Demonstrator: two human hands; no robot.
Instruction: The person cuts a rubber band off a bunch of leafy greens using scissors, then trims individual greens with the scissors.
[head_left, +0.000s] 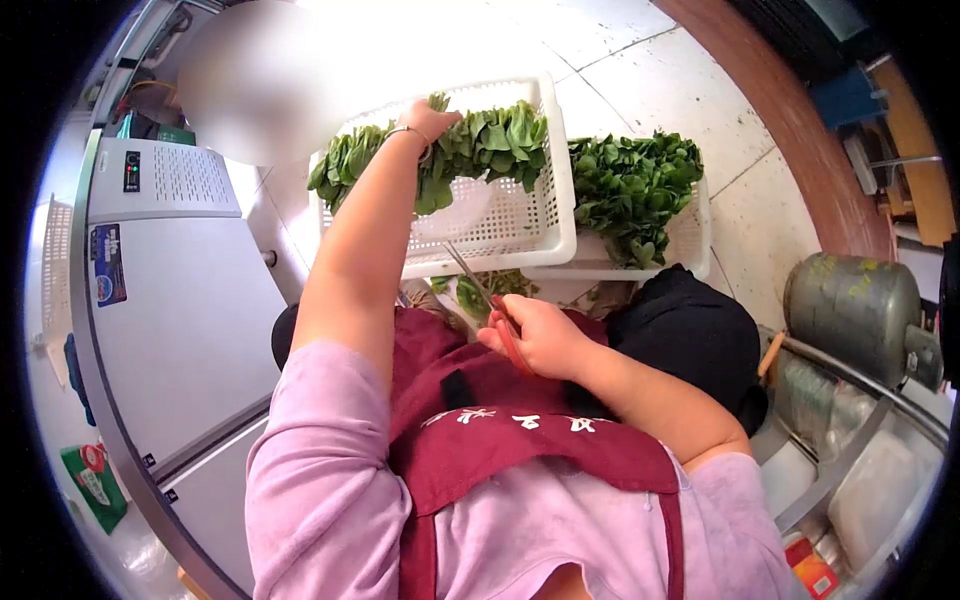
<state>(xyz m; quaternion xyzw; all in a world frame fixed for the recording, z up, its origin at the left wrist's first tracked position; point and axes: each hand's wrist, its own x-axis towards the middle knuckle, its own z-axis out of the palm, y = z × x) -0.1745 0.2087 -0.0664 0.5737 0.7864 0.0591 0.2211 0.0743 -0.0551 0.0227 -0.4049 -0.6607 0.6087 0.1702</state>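
Observation:
My left hand (pixel 430 120), with a bracelet at the wrist, reaches into a white perforated plastic basket (pixel 562 215). Its fingers are closed around a bunch of leafy greens (pixel 437 102), with pale stems showing above them. More leafy greens (pixel 510 135) lie in a row along the far half of this basket. Close to my lap, my right hand (pixel 540 338) grips red-handled scissors (pixel 480 285), their blades pointing up and left toward the basket's near rim. Whether the blades are apart is hard to make out.
A second white basket (pixel 706 240) heaped with leafy greens (pixel 640 190) stands to the right. Loose leaves (pixel 480 296) lie by my knees. On the left is a light-coloured appliance (pixel 185 340); on the right, a metal cylinder (pixel 850 310) beside a rack. The floor is tiled.

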